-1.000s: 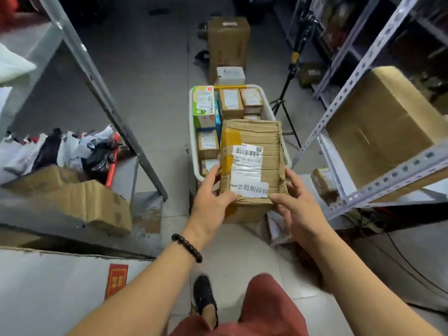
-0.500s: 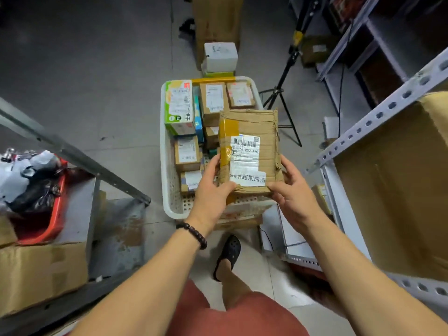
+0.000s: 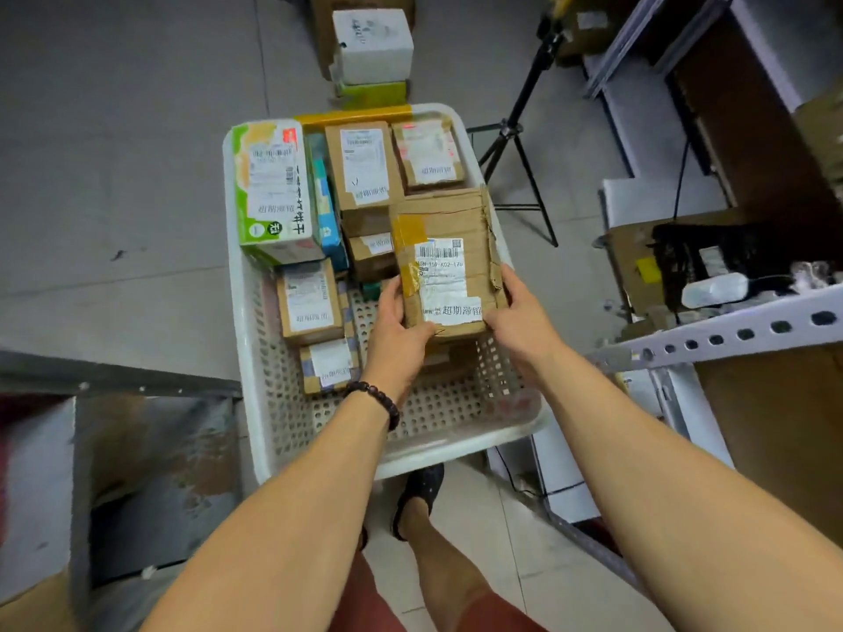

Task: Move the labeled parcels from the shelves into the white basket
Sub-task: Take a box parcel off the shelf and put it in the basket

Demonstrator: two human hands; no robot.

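Brown corrugated cardboard, creased and torn along its right edge, wraps the labeled parcel (image 3: 449,262) that a person holds over the right half of the white basket (image 3: 456,451), low among the boxes inside. The left hand (image 3: 399,330) grips the parcel's near left corner, thumb on top beside a strip of yellow tape. The right hand (image 3: 520,321) clasps the near right edge, fingers curled under. Whether the underside touches the parcels below cannot be told.

A white barcode label covers much of the top face. The parcel looks stiff enough to keep its shape and, judging by the easy two-handed hold, only moderately heavy. The taped patches may be slick, so the side edges seem the safer purchase, clear of the ragged flap.

The basket is perforated plastic, rectangular with rounded corners, standing on a grey tiled floor. A green-and-white carton (image 3: 271,189) fills its far left corner, and a small brown box (image 3: 310,303) lies nearer. A punched metal shelf rail (image 3: 730,335) crosses at right.
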